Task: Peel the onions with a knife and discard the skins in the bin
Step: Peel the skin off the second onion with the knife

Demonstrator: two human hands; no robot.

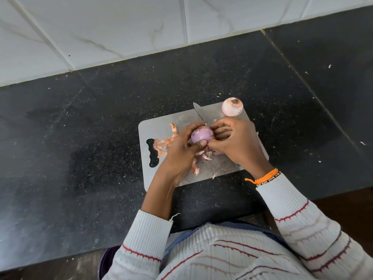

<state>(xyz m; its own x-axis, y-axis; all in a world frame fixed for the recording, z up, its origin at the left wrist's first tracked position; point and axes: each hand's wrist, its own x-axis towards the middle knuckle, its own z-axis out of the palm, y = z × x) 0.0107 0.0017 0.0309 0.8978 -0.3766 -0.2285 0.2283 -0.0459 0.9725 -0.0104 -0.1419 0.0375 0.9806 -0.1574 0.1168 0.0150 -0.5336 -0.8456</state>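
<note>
Purple onion (201,134) wrapped in left hand (179,147) grip; right hand (232,141) grip curled round knife (200,113), touching onion.

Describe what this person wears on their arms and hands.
Both hands are bare, the left hand and the right hand. Each arm has a ribbed white knit sleeve with thin dark red and brownish stripes, pushed up the forearms. An orange thread band circles the right wrist.

Black speckled stone counter (80,138); white marbled wall tiles (101,27) behind; daylight.
</note>
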